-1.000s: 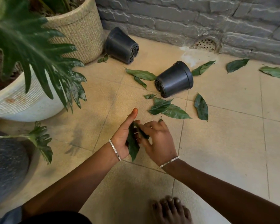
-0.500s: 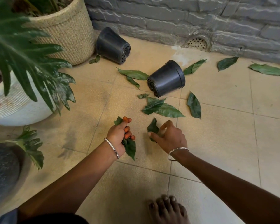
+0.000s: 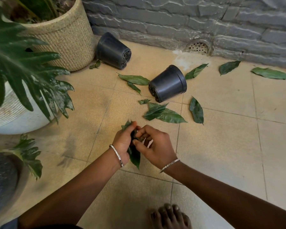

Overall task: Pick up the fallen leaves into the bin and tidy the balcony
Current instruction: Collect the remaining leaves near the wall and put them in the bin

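Observation:
My left hand (image 3: 123, 142) grips a small bunch of green leaves (image 3: 134, 157), whose tips hang below the palm. My right hand (image 3: 153, 146) is pressed against the left, its fingers pinching a leaf into that bunch. Several fallen leaves lie on the tiled floor: a pair (image 3: 163, 114) just beyond my hands, one (image 3: 196, 110) to their right, two (image 3: 135, 80) left of a tipped pot, and more along the wall (image 3: 271, 73). No bin can be made out for certain.
Two black plastic pots lie on their sides, one (image 3: 168, 83) mid-floor and one (image 3: 113, 50) by the woven planter (image 3: 66, 35). A white planter (image 3: 10, 113) with big lobed leaves stands left. A grey stone wall (image 3: 188, 19) with a drain grate (image 3: 198, 47) is behind. My bare foot (image 3: 170, 215) is below.
My right hand, which had picked a leaf off the floor to the right, has come back to the left hand and is tucking that leaf into the bunch.

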